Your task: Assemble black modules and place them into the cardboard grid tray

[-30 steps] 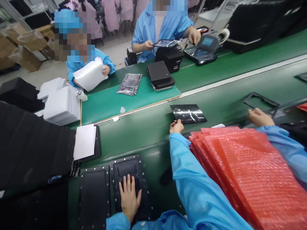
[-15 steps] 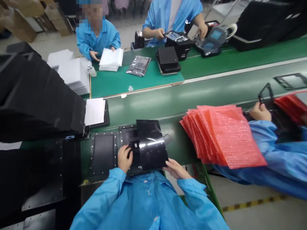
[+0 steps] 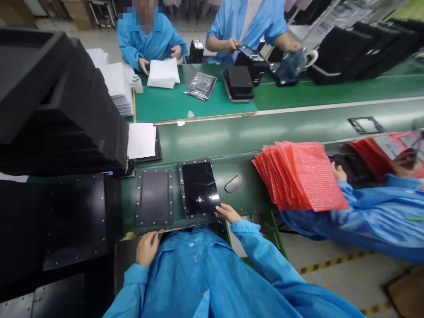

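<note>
A glossy black panel [image 3: 198,187] lies flat inside a black studded metal fixture [image 3: 180,190] on the green conveyor belt [image 3: 212,137]. My right hand [image 3: 228,213] rests at the panel's lower right corner, fingertips on or just beside the fixture's edge, holding nothing. My left hand [image 3: 146,248] hangs lower, at the belt's near edge in front of my blue coat, away from the panel and holding nothing. To the left stands a second studded fixture [image 3: 154,197] with a dark ribbed inside. A small grey frame piece [image 3: 233,183] lies right of the panel.
A stack of red bubble bags [image 3: 301,176] lies on the belt to the right, beside a co-worker's blue sleeve [image 3: 374,212]. Tall black foam stacks [image 3: 59,101] rise at left, next to white sheets [image 3: 141,140]. Further co-workers sit across a green bench.
The black panel has gone from being held tilted over the fixture to lying flat in it. Both my hands have let go, and my left hand has drawn back toward my body.
</note>
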{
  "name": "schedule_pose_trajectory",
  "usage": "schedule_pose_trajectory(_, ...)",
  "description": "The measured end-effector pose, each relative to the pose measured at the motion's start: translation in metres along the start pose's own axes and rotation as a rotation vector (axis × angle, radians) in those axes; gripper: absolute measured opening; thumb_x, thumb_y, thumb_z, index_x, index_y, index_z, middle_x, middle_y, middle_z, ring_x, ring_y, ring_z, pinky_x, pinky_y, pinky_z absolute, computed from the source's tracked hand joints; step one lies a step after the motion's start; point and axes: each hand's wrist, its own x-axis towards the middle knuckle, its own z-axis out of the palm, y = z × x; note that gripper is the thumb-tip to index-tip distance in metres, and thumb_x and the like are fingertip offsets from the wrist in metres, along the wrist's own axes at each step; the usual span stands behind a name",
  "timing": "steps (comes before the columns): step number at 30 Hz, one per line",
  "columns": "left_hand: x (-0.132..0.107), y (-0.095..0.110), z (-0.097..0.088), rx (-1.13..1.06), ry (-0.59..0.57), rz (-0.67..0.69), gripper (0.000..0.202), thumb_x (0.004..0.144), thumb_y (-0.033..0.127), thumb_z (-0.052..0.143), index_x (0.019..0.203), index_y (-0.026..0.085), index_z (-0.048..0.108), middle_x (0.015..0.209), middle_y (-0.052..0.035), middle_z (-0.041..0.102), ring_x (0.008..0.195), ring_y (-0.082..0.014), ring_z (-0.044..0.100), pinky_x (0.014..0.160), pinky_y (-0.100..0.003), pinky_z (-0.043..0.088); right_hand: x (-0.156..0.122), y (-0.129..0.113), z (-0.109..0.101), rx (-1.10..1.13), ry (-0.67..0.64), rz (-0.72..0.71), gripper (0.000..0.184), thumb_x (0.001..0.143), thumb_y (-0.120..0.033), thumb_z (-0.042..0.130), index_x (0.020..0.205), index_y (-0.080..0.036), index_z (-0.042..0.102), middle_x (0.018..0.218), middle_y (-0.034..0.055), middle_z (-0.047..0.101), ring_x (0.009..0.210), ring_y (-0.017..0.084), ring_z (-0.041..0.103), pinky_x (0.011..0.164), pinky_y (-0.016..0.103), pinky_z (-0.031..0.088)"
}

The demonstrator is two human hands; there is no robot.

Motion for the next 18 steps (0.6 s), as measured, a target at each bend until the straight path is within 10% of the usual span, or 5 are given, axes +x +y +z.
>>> schedule_pose_trajectory(5, -0.001, -0.007, -0.007, 0.003, -0.020, 0.014, 0.039, 0.088, 0.038, 0.036, 0.084, 0.018, 0.070, 0.086, -0.0083, 0.072, 0.080, -0.0195, 0.068, 0.073, -0.031, 0.055, 0.011, -0.010, -0.008, -0.267, 0.034, -0.061, 0.043, 0.057, -0.058, 0.072, 0.060, -0.019, 0.057, 0.053, 0.0004, 0.054, 0.053, 0.015, 0.054, 0.057, 0.032, 0.048)
schedule_pose_trajectory(10, 0.032, 0.009, 0.011, 0.018, -0.151, 0.111, 0.045, 0.085, 0.047, 0.039, 0.100, 0.016, 0.069, 0.101, -0.0106, 0.070, 0.096, -0.0244, 0.065, 0.088, -0.039, 0.053, 0.010, -0.022, -0.006, -0.475, 0.292, -0.187, 0.034, 0.056, -0.034, 0.081, 0.052, -0.021, 0.049, 0.066, 0.0055, 0.059, 0.088, 0.027, 0.061, 0.085, 0.039, 0.047)
schedule_pose_trajectory(18, 0.101, 0.051, 0.097, 0.099, -0.285, 0.120, 0.066, 0.086, 0.047, 0.032, 0.129, 0.000, 0.046, 0.137, -0.0261, 0.046, 0.133, -0.0362, 0.037, 0.107, -0.065, 0.026, 0.013, 0.028, 0.030, -0.271, 0.622, -0.152, 0.052, 0.084, -0.038, 0.053, 0.130, -0.015, 0.053, 0.134, 0.0134, 0.053, 0.129, 0.028, 0.045, 0.111, 0.048, 0.030)
